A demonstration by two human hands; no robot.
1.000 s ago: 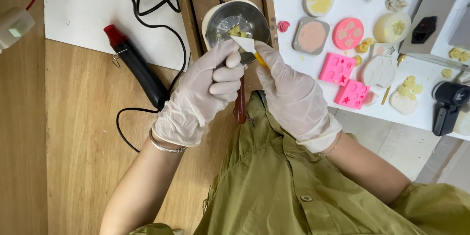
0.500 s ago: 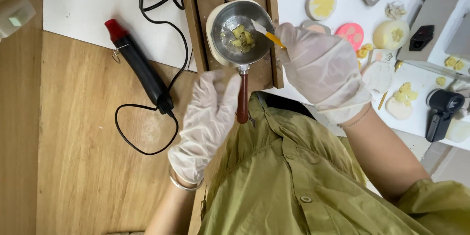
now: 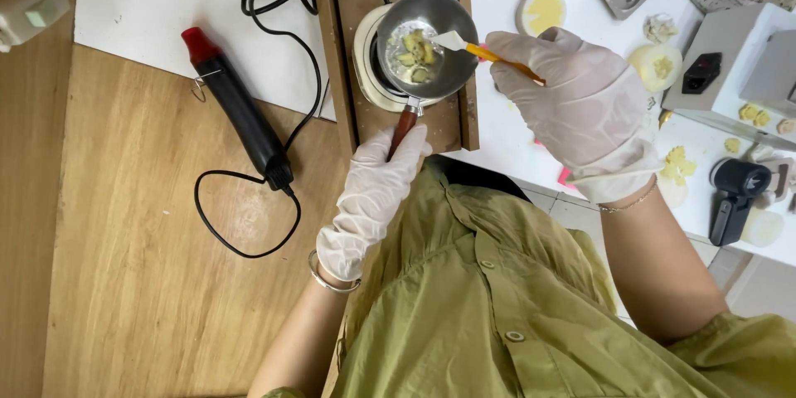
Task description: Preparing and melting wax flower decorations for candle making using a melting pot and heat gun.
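Head view: left hand (image 3: 373,199) clamped on the wooden handle (image 3: 404,126) of the small steel pot (image 3: 423,43), which sits on a white warmer (image 3: 366,75) inside a wooden tray (image 3: 344,58). Right hand (image 3: 580,108) pinches an orange spatula (image 3: 489,51), blade touching yellowish chunks (image 3: 414,50) (wax, probably). Risk: hard stirring could tip the pot off the warmer.

You had only one view, from the camera on your head. It looked almost straight down, close over your chest and both gloved hands. The small metal pan (image 3: 423,46) sat near the top centre, and the wooden floor (image 3: 124,282) filled the left side.
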